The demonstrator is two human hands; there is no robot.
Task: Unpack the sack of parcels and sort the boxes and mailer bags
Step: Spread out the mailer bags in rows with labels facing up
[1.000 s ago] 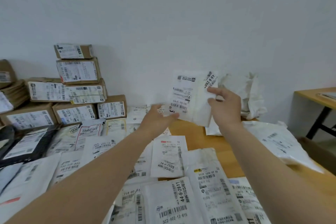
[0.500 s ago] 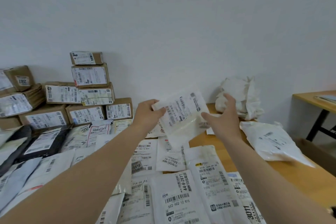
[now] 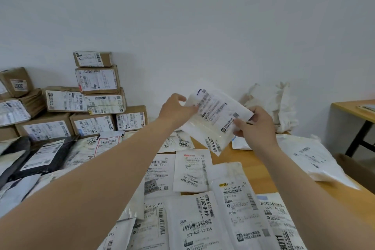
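Mailer bag (image 3: 213, 119) betw. both hands

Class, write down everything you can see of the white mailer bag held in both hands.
The white mailer bag looks like thin, glossy plastic, lying flat. A printed label covers its upper part; digits 46-6-260 run near its lower corner. It hangs tilted above the wooden table. The left hand pinches its upper left edge, the right hand its right corner.
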